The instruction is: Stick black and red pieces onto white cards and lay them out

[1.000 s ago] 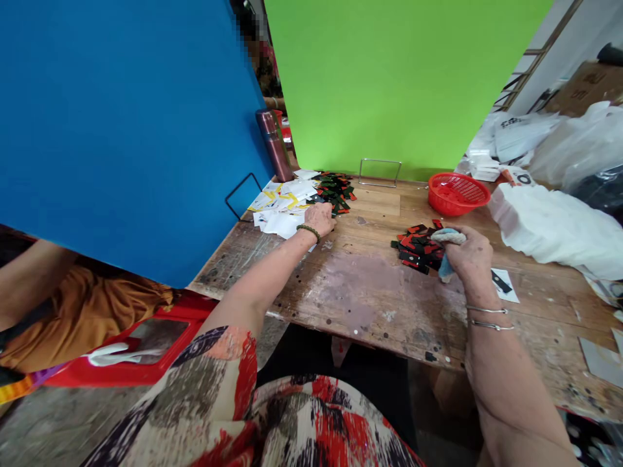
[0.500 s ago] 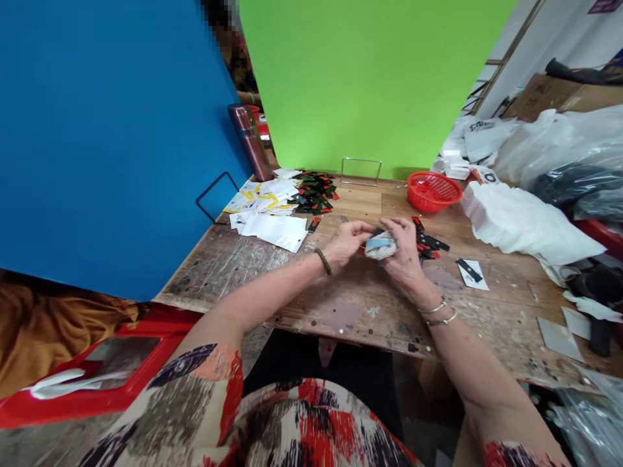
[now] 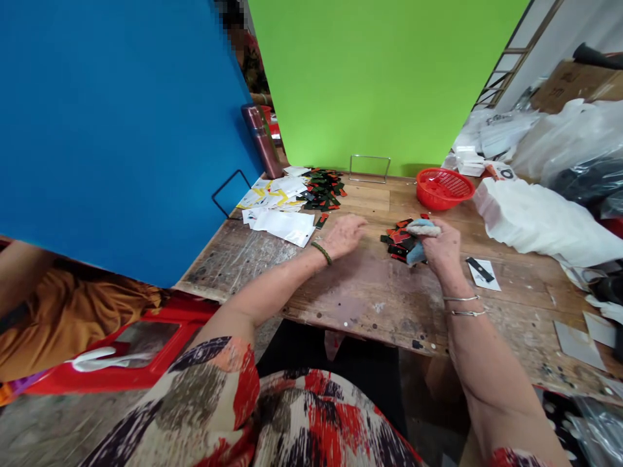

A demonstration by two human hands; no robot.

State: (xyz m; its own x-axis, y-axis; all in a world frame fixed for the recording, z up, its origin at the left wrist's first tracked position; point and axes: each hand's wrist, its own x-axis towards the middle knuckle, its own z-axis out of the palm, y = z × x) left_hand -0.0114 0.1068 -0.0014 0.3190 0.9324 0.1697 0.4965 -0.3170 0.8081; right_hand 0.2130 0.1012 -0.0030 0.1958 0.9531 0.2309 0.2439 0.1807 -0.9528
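Left hand (image 3: 345, 236) and right hand (image 3: 444, 246) have been parted since the earlier frame; joint handling appears to have been broken off. Folded blue-and-white cloth (image 3: 422, 229) is gripped in the right hand, at the right side of a pile of flat black-and-red strips (image 3: 400, 238), strewn overlapping on the wooden table (image 3: 350, 285). Whether anything is grasped by the left hand, left of that pile, cannot be told.

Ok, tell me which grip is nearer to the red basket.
Right. The right grip, with a cloth, is just on the near side of the red basket; the left grip is farther off, to the basket's left and closer to the person.
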